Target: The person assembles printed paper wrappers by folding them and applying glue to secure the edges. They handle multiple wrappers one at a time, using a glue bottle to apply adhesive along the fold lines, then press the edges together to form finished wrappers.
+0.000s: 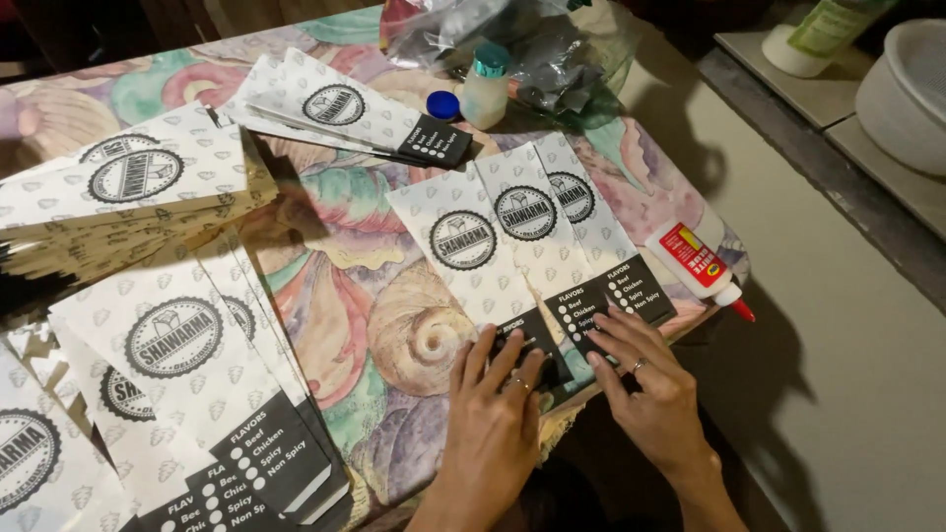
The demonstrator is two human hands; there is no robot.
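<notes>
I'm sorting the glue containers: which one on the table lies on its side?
The white glue bottle with the red label and red tip, near the table's right edge. The small teal-capped bottle at the far side stands upright.

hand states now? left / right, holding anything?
Left hand: open, fingers flat, pressing the dark end of a paper bag.
Right hand: open, fingers flat on the next bag's dark end; holding nothing.

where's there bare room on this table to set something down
Free: the floral cloth between the left paper stacks and the three fanned bags, above the left hand. Crowded: left side, and top around the small bottle and plastic wrap.
</notes>
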